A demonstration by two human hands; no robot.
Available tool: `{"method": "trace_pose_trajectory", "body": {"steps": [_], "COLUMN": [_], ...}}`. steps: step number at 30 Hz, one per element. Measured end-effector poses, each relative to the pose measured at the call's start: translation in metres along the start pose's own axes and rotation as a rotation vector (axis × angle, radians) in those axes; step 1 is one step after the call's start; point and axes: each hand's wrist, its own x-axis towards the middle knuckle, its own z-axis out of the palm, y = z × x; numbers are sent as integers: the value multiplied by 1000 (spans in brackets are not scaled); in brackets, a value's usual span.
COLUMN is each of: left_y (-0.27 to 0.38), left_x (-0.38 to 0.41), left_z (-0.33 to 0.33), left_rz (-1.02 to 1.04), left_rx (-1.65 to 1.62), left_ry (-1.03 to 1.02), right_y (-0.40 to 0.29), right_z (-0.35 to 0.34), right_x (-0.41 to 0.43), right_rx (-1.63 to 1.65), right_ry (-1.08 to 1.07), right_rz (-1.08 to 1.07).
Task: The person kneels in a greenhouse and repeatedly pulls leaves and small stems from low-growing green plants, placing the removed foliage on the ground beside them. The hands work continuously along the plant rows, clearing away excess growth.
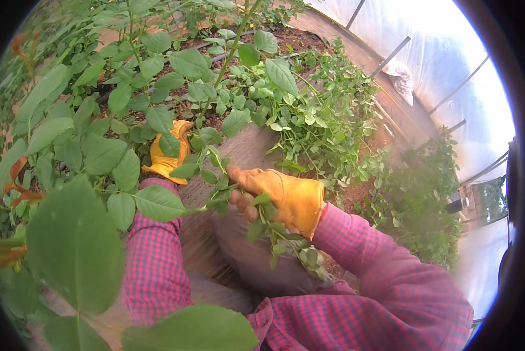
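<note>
My right hand (275,191), in a yellow work glove with worn, soiled fingertips, grips several cut leafy rose stems (284,239) that hang below it over my knee. My left hand (174,147), in a matching yellow glove, reaches in among the rose bushes (113,149) at the left; leaves cover part of it, and its fingers and whatever it touches are hidden. A tall rose stem (227,59) rises just beyond the left glove. To the right of both hands lies a large heap of leafy cuttings (310,114) on the ground.
Large rose leaves (76,245) stand close to the camera at the lower left. Black irrigation tubing (220,57) crosses the soil ahead. More foliage (416,206) is at the right. A white sack (400,81) lies by the plastic greenhouse wall (446,52), near metal poles (391,56).
</note>
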Motion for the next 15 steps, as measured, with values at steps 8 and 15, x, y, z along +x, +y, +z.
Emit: {"method": "trace_pose_trajectory", "body": {"steps": [8,15], "left_y": [36,30], "left_x": [1,0], "left_z": [-20,-14], "left_rz": [-58,-158], "left_rx": [81,79], "left_ry": [-4,-75], "right_y": [90,37], "right_z": [-20,-7], "right_x": [3,25], "right_rx": [-477,-726], "right_ry": [502,805], "right_rz": [217,-431]}}
